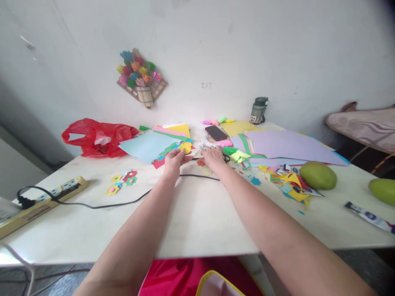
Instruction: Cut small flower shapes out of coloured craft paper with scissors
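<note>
Head view, landmark = smartphone [216, 132]

Left hand [175, 159]: left of the smartphone and nearer; thumb and fingers look closed in a pinch on the yellow paper cutout [186, 147], which sits just left of the smartphone, slightly nearer

Right hand [213, 155]: near side of the smartphone, fingers bent down; cannot tell if it grips anything

Step in hand, my read: handling one cut paper piece, right hand working beside it. Next move likely calls for a light pinch so the thin paper doesn't crease, plus slack in the black cable [94, 207] so it doesn't drag the paper flowers [131, 181], well left of the smartphone and nearer

Hidden/unclear: whatever is under the right palm; cable end, lost near that hand; white item [203, 143] left of the smartphone, too blurred to name; part of the cutout, masked by fingers

Cut off: power strip [37, 211], far left of the smartphone; squeeze tube [368, 216] and green mango [384, 191], far right of it
</note>
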The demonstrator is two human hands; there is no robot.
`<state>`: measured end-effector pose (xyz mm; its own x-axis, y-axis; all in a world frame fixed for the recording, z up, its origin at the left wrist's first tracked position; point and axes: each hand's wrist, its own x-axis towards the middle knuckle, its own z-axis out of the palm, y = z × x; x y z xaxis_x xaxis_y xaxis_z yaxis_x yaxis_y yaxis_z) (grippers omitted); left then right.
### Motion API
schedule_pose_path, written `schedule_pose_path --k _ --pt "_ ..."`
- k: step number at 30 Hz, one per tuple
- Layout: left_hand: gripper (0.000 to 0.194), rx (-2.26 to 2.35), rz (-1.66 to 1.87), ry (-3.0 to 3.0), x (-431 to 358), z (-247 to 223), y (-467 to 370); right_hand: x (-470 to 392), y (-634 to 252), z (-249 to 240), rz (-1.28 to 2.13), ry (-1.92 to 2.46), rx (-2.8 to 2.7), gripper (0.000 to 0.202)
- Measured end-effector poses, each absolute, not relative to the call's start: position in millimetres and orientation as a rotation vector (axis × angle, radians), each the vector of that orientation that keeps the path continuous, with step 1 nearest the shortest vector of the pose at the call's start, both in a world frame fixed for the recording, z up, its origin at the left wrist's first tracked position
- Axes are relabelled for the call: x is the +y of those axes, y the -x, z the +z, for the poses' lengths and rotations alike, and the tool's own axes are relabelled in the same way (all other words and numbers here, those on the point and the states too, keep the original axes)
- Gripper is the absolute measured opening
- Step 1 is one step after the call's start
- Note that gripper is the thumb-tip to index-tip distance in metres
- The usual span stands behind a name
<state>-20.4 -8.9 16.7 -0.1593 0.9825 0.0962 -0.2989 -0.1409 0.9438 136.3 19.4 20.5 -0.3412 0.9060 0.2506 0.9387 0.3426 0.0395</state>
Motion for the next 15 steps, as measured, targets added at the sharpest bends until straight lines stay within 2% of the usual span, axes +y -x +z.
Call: schedule_pose_path --k 8,11,15 --pt "0.023 0.935 1.425 -1.003 -7.7 8.2 19.9 23.0 -166.8 36.3 -0.101 1.897 -2.096 0.030" --pt "0.023 0.902 1.390 -1.051 -6.9 4.6 19.9 23.3 -181.1 47.8 0.007 2.037 -2.044 0.024" --pt "0.023 0.863 1.362 -1.092 -7.0 2.0 18.0 18.3 -190.8 58.5 0.111 2.163 -2.086 0.028"
